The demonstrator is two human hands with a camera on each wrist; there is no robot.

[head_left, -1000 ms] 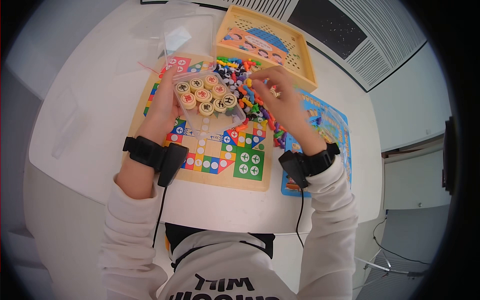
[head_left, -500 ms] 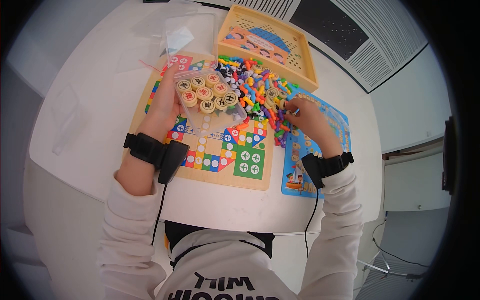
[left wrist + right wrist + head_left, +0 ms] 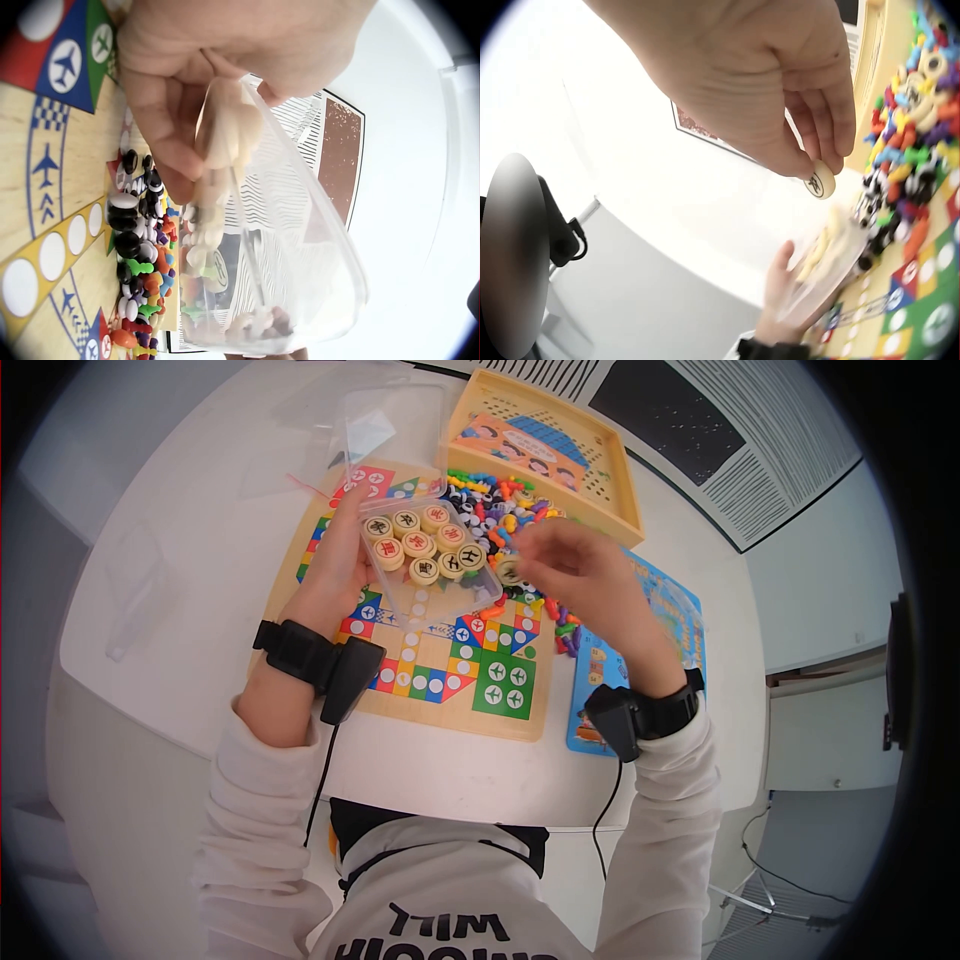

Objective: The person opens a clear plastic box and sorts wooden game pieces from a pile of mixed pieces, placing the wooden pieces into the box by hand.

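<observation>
Right hand (image 3: pixel 590 575): narrow grip, thumb and fingertips pinching one wooden disc (image 3: pixel 821 181) by its rim—marked face left uncovered. Disc is in the air, near the clear box (image 3: pixel 405 598).

Left hand (image 3: pixel 335 565): fingers and thumb grip one side of the box, held above the printed game board (image 3: pixel 520 725). Opening faces up toward the person, probably for easy reach and to keep the loose discs (image 3: pixel 418 544) from spilling.

Farther out: mixed small pieces (image 3: pixel 490 510) heaped beside the box; blue board (image 3: pixel 592 710) to the right; wooden tray (image 3: pixel 630 495) behind, orange booklet (image 3: pixel 535 452) inside. All on the white worktop (image 3: pixel 400 775).

Writing: red or black characters on the discs, small plane symbols on the game board. Booklet title too small to read; sweatshirt (image 3: pixel 430 890) lettering partly cut off—no brand legible.
</observation>
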